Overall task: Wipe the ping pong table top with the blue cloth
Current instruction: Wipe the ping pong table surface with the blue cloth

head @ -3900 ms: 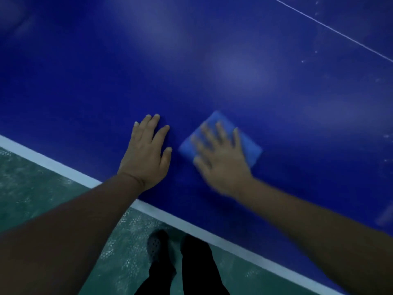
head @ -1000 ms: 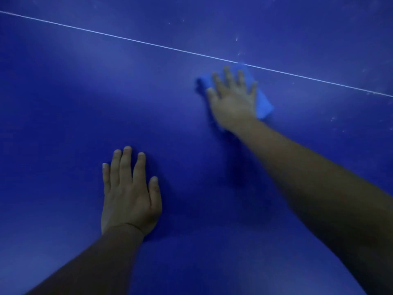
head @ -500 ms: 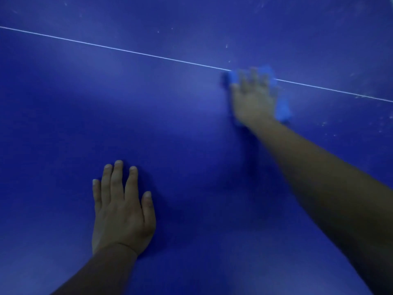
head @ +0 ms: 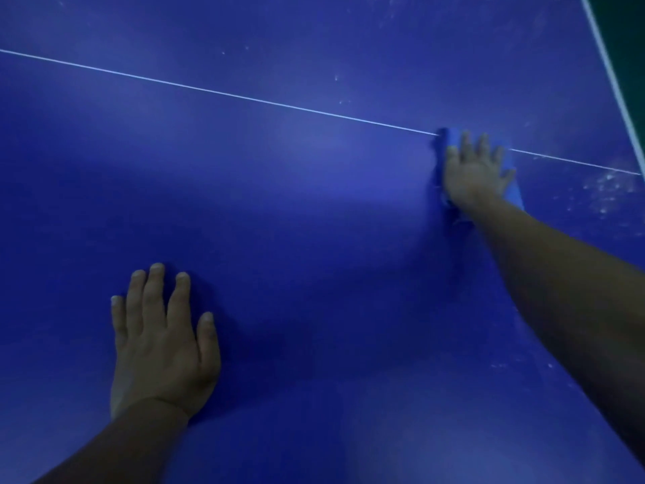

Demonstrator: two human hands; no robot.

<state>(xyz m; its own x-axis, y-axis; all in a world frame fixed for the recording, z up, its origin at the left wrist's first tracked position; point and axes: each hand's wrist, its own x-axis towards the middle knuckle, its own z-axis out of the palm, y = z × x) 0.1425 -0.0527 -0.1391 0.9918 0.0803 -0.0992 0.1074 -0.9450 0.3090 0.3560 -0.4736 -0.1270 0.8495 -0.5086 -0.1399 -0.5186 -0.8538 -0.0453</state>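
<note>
The dark blue ping pong table top [head: 296, 204] fills the view. My right hand [head: 476, 172] lies flat with straight fingers on the light blue cloth [head: 513, 188], pressing it down on the thin white centre line [head: 244, 97]. The cloth shows around the fingertips and along the hand's right side; most of it is hidden under the palm. My left hand [head: 162, 340] rests flat on the bare table near the lower left, fingers spread, holding nothing.
White dust specks [head: 607, 190] lie on the surface to the right of the cloth, with fainter ones at the top. The table's white edge stripe [head: 612, 82] runs down the upper right corner, with dark green floor [head: 628, 26] beyond it.
My right hand has slid the cloth to the right along the centre line, toward the table's right edge. My left hand has stayed planted on the table.
</note>
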